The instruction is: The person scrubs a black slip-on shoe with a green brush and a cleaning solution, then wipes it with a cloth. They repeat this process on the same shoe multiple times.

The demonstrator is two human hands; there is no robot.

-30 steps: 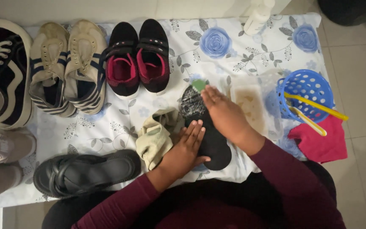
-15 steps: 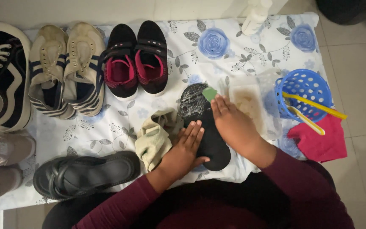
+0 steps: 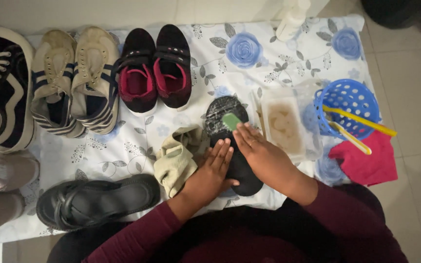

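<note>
Black insole [image 3: 235, 146] lies sole-up at the centre of the floral cloth [image 3: 278, 53], its toe end wet with suds. Right hand [image 3: 264, 158], fingers closed around a green sponge [image 3: 231, 121], presses it on the toe end. Left hand [image 3: 210, 173], fingers extended flat, pins the insole's left edge. Beige rag [image 3: 176, 158] at 9 o'clock; clear tub [image 3: 284, 125] at 3 o'clock; black-and-pink shoes [image 3: 154, 68] at 11 o'clock.

it looked like a home floor: pale floor tiles [image 3: 415, 73] lay under a white cloth with blue roses [image 3: 249, 53], where worn household shoes [image 3: 74, 83] stood in rows beside a blue plastic basket [image 3: 347, 97] and a red rag [image 3: 366, 163].
</note>
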